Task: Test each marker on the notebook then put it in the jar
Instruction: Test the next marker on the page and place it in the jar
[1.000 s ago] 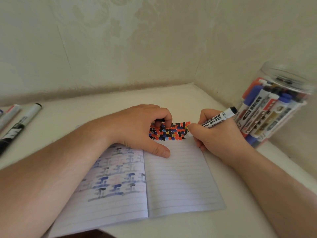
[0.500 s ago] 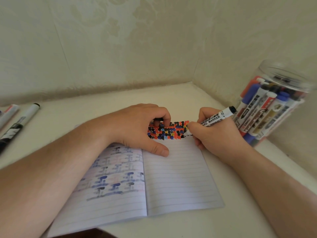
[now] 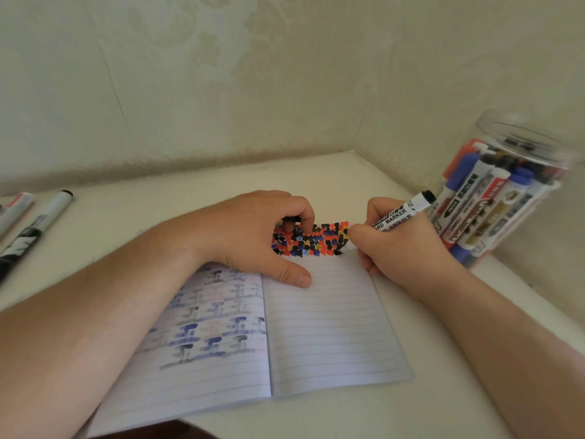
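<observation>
An open lined notebook [image 3: 329, 327] lies on the white table, with a band of black, red, blue and yellow marks [image 3: 316, 240] across the top of its right page. My right hand [image 3: 402, 245] grips a white board marker [image 3: 402, 213], its tip down on the right end of that band. My left hand [image 3: 253, 236] presses on the top of the notebook near the spine, fingers curled around a small black thing that looks like the marker's cap [image 3: 291, 219]. A clear plastic jar [image 3: 519, 141] stands at the right, holding several markers.
Two or three more markers [image 3: 34, 229] lie at the table's far left edge. Walls close in behind and on the right, meeting in a corner behind the notebook. The left page shows bled-through ink marks.
The marker tip has shifted slightly down along the right end of the colour band. My left hand has stayed where it was.
</observation>
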A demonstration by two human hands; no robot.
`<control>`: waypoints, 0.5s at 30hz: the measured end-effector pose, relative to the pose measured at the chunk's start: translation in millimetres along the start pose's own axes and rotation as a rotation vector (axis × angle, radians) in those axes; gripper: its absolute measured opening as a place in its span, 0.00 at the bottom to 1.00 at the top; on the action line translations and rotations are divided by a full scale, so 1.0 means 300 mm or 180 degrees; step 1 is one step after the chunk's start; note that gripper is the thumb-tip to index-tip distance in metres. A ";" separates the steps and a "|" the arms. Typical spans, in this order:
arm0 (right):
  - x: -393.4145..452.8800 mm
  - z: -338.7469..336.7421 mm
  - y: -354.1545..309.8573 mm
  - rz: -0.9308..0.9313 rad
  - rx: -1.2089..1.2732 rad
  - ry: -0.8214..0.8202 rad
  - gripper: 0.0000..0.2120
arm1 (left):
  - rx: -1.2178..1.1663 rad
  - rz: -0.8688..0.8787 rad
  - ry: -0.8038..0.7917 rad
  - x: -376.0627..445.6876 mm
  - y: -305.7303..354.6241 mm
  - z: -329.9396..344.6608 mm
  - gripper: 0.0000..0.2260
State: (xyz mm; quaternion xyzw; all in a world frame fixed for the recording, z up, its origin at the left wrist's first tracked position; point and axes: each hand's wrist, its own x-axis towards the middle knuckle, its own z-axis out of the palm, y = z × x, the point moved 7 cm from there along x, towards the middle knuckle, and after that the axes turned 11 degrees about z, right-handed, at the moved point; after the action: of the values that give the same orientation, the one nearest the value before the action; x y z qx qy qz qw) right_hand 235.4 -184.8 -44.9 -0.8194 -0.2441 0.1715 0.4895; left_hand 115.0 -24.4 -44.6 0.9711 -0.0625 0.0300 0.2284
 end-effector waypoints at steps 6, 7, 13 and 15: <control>0.001 -0.019 -0.016 -0.0278 0.0508 0.0017 0.13 | -0.0375 -0.0085 0.0220 0.007 -0.015 -0.007 0.13; -0.005 -0.020 -0.025 -0.0334 0.0759 -0.0094 0.14 | -0.0582 -0.0137 0.0381 0.006 -0.019 -0.016 0.11; -0.031 0.011 -0.069 -0.0331 0.1496 -0.0722 0.09 | -0.1353 -0.0202 0.0884 0.000 -0.048 -0.047 0.13; -0.030 0.014 -0.062 -0.0198 0.1694 -0.0807 0.06 | -0.1432 -0.0166 0.0882 0.004 -0.047 -0.045 0.11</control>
State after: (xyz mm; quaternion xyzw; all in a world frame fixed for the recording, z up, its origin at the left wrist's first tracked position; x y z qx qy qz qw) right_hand 221.5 -179.4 -29.9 -0.6265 -0.2748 0.3153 0.6577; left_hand 117.9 -5.9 -38.7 0.8838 -0.0107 0.1421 0.4456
